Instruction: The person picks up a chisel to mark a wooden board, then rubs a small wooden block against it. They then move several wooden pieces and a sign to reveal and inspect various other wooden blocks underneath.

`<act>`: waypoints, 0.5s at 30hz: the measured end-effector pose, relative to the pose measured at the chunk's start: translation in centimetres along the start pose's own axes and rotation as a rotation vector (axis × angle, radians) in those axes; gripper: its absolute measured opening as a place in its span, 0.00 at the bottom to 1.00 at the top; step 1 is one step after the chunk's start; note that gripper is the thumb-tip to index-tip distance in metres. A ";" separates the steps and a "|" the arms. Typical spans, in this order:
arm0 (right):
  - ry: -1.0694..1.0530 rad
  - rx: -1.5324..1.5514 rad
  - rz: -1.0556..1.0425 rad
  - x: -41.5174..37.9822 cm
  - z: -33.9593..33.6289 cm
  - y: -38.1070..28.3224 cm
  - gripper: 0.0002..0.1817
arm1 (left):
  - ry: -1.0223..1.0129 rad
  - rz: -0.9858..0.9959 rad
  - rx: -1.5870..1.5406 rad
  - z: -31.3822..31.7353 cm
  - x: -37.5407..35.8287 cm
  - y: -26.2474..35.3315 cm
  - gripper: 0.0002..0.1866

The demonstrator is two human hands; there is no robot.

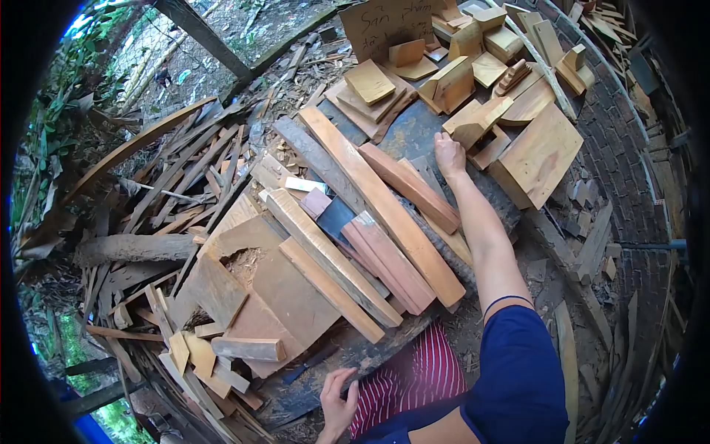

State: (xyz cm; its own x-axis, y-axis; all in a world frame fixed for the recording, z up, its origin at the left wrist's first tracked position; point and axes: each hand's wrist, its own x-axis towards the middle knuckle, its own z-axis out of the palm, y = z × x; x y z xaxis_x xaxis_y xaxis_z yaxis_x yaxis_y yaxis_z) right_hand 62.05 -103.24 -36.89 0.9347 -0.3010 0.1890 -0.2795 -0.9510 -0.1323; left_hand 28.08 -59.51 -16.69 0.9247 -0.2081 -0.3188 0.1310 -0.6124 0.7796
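Wood block, a pale angular offcut, is lying at about one o'clock on the dark tabletop, and the right hand is reaching out to it with the arm fully stretched. The fingers are curling against the block's near edge; I cannot tell whether they are gripping it or only touching it. The left hand is resting down at six o'clock, fingers spread loosely on the near edge of a dark board, holding nothing.

Around the block, at twelve to two o'clock, more cut blocks and wedges are sitting in a loose group, with a large square slab just beside it at three o'clock and a cardboard sign with handwriting standing behind. Toward the centre, long planks are lying side by side, slanting from eleven to five o'clock. At nine o'clock a heap of thin scrap strips is spreading across the ground.

Judging from the layout, sorting appears partly done: many short blocks are already gathered at the far side, while planks and scraps are lying unsorted nearer the person.
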 end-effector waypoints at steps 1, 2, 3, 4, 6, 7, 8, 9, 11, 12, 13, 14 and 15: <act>0.007 -0.024 0.043 0.2 0.3 -0.1 0.08 | 0.039 -0.068 -0.020 0.1 -0.5 -0.5 0.14; 0.008 -0.033 0.034 0.6 0.6 0.1 0.08 | 0.080 -0.137 -0.042 0.3 -0.7 -0.7 0.14; -0.025 -0.040 0.047 1.1 0.7 0.2 0.08 | 0.082 -0.140 -0.053 0.5 -0.8 -1.0 0.14; -0.061 -0.047 0.061 1.1 0.9 0.3 0.08 | 0.099 -0.141 -0.072 0.7 -0.9 -1.3 0.14; -0.049 -0.017 0.075 0.0 -1.0 -0.8 0.09 | 0.108 -0.126 -0.092 0.5 -1.2 -1.3 0.13; -0.031 0.020 0.092 -0.9 -2.6 -1.7 0.10 | 0.106 -0.138 -0.097 0.2 -1.8 -1.6 0.13; 0.032 0.128 0.128 -2.0 -4.5 -2.8 0.08 | 0.094 -0.118 -0.114 0.0 -2.4 -2.2 0.13; 0.067 0.298 0.106 -3.6 -6.5 -3.6 0.07 | 0.087 -0.104 -0.132 -0.2 -3.3 -2.8 0.13; 0.047 0.603 0.107 -8.3 -11.7 -5.9 0.06 | 0.095 -0.088 -0.115 -1.5 -5.2 -3.6 0.12; 0.065 0.636 0.066 -11.2 -14.1 -7.2 0.07 | 0.111 -0.064 -0.131 -2.2 -6.1 -4.2 0.12; 0.019 0.732 0.097 -14.2 -16.5 -8.9 0.08 | 0.132 -0.045 -0.146 -2.9 -7.2 -5.1 0.11; -0.041 0.705 0.069 -17.1 -18.4 -9.9 0.08 | 0.138 -0.026 -0.123 -3.6 -8.1 -6.1 0.11; -0.085 0.708 0.027 -18.1 -18.6 -11.7 0.08 | 0.144 -0.005 -0.104 -4.2 -9.0 -6.9 0.10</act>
